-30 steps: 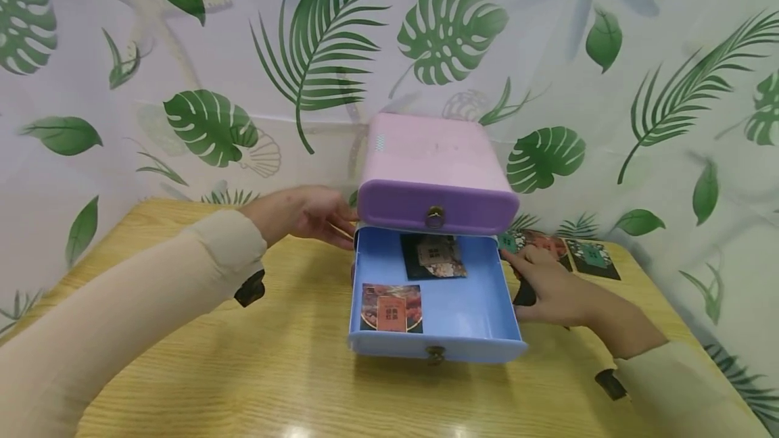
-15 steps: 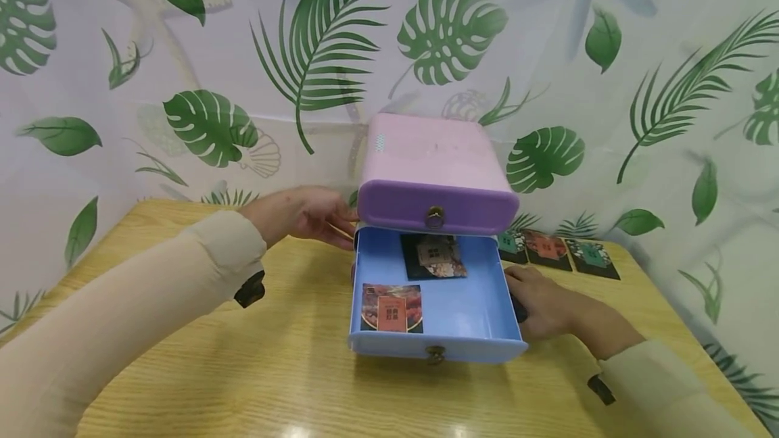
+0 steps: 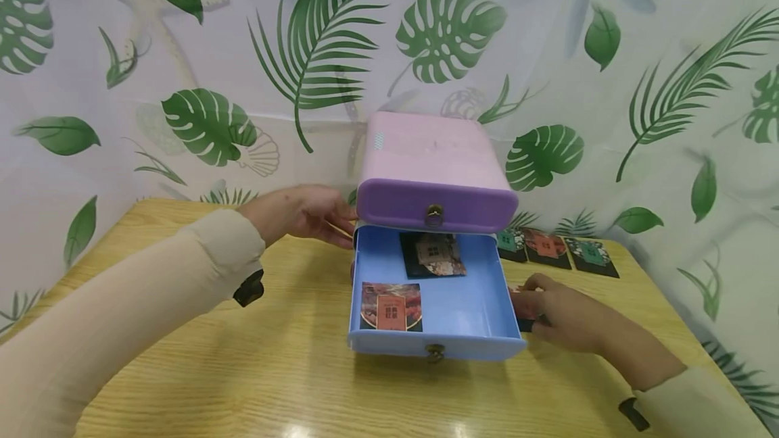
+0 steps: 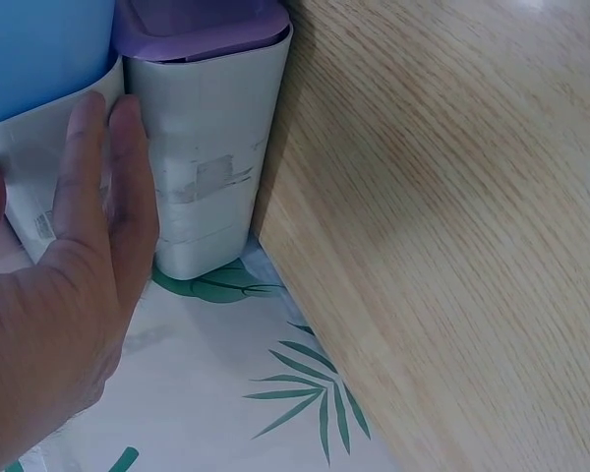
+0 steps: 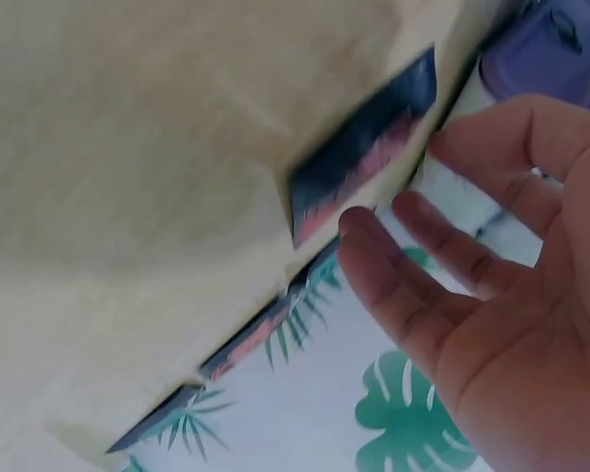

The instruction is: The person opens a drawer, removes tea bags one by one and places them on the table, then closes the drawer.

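Observation:
A stacked drawer unit stands against the wall, with a pink-topped, purple-fronted drawer (image 3: 433,205) uppermost. Below it, a blue drawer (image 3: 468,299) is pulled out, with a red sachet (image 3: 391,307) and a black floral sachet (image 3: 433,255) lying inside. My left hand (image 3: 322,215) touches the unit's left side, its fingers straight along the white casing (image 4: 34,162) around the blue drawer. My right hand (image 3: 569,313) is low beside the drawer's right wall. Its loosely bent fingers are at the edge of a black-and-red sachet (image 5: 364,147) on the table; contact is unclear.
A row of sachets (image 3: 548,249) lies at the back right of the wooden table (image 3: 255,357). A second purple drawer (image 4: 202,29) forms the bottom of the stack. Behind everything hangs a leaf-patterned cloth (image 3: 231,53).
My right hand has come nearer to me along the drawer's right side, away from the row of sachets. The dark sachet by it also appears nearer. My left hand stays put.

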`<state>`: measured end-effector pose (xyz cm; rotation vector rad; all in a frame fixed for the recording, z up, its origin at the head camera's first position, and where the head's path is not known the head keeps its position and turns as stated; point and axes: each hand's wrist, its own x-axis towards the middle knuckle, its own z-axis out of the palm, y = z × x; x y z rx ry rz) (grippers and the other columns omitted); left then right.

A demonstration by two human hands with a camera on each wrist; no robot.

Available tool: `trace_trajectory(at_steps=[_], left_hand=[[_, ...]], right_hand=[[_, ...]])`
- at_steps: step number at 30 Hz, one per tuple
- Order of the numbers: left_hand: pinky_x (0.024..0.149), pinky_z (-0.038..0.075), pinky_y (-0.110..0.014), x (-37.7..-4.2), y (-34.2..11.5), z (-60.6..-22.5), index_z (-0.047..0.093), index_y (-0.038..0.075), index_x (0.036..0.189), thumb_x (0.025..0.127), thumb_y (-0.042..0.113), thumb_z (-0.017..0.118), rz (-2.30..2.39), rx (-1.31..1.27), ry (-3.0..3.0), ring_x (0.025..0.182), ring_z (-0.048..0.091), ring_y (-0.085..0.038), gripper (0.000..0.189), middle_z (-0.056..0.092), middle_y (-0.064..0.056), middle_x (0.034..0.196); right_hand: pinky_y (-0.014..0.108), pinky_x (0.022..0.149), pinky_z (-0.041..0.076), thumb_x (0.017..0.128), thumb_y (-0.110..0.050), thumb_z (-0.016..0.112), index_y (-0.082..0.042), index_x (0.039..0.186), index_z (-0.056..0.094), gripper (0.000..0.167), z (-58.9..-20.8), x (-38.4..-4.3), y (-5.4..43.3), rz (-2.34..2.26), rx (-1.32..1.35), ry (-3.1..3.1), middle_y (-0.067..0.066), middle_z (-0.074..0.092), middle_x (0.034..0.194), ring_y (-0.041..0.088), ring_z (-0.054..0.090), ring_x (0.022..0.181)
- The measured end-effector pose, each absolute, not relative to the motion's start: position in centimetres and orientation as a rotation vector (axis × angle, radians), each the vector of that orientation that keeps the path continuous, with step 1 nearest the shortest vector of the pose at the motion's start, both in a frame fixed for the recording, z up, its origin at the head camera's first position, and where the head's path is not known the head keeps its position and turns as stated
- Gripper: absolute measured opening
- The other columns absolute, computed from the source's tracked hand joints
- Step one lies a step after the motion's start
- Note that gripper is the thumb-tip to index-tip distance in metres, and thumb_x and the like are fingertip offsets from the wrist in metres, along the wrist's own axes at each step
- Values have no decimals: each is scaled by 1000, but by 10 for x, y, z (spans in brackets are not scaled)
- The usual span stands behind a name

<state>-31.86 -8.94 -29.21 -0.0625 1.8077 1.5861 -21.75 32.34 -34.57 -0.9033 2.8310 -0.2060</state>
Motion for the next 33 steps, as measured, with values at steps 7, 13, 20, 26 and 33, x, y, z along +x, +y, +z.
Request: trace_trajectory(at_steps=[7,13,20,26,33], left_hand=[[95,56,-41,-318,-93,-292,56,1,109,101,6,52,1592,-73,1811,95,67,-27,10,60,-21,119],[94,57,-40,-317,-94,-293,56,1,111,102,7,52,1584,-71,1808,95,68,-27,12,60,-21,119],[97,55,-41,-318,-93,-292,55,1,107,102,7,51,1590,-55,1804,97,67,-27,9,58,-21,122],[94,57,-40,-318,-94,-293,56,2,105,102,7,51,1598,-48,1791,98,66,-27,8,57,-21,123],[97,55,-41,-319,-93,-295,57,0,107,103,7,50,1590,-32,1794,95,67,-26,11,57,-22,124]], right_hand=[[53,86,51,85,-26,78,-4,125,67,46,-362,-206,309,-23,-966,2885,20,59,122,34,61,100],[52,84,50,87,-31,75,-2,133,62,56,-368,-206,307,33,-919,2932,24,53,126,36,55,99],[54,84,50,86,-25,76,-3,132,62,53,-369,-213,305,43,-897,2950,25,53,125,39,54,101],[56,88,50,87,-25,75,-3,135,60,55,-370,-220,307,27,-885,2954,25,50,130,41,53,107],[53,86,50,91,-21,72,-5,133,61,46,-372,-226,312,20,-958,2988,22,53,123,36,54,102]])
